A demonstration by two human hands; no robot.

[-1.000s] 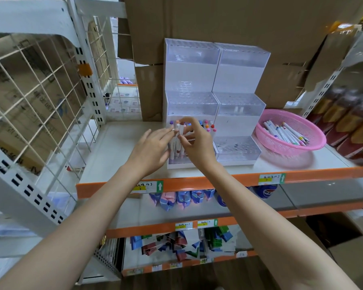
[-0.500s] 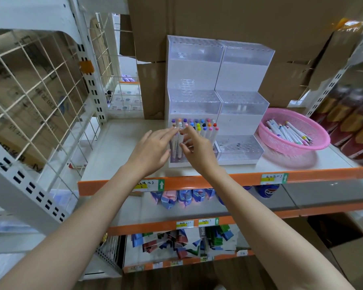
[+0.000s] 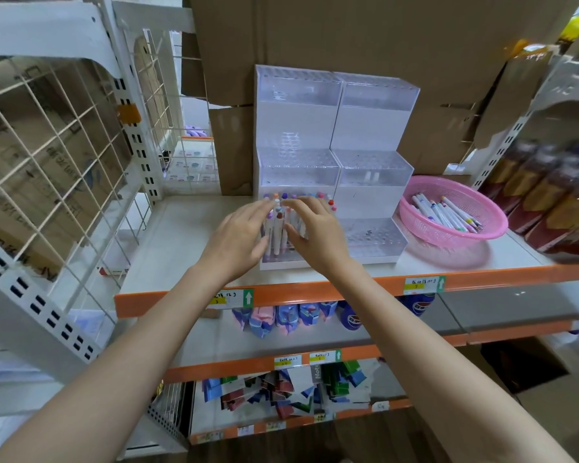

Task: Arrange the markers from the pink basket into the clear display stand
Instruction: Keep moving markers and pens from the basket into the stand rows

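Note:
The clear display stand (image 3: 295, 128) is two stepped units side by side on the top shelf. Several white markers (image 3: 276, 228) with coloured caps stand upright in the left unit's lowest tier. My left hand (image 3: 238, 235) lies against the left side of these markers with its fingers straight. My right hand (image 3: 315, 228) reaches over them from the right, fingers stretched across the caps and thumb beside one marker. The pink basket (image 3: 492, 225) stands to the right of the stand, with several loose markers (image 3: 445, 212) lying in it.
The shelf (image 3: 188, 235) has an orange front edge with price labels. A white wire rack (image 3: 47, 155) stands on the left. Cardboard boxes (image 3: 348, 35) fill the back. Dark packaged goods (image 3: 549, 195) sit on the right. The lower shelves hold small packets.
My right hand has lowered a marker from above the front tier down among the standing markers. My left hand stayed at the left side of them.

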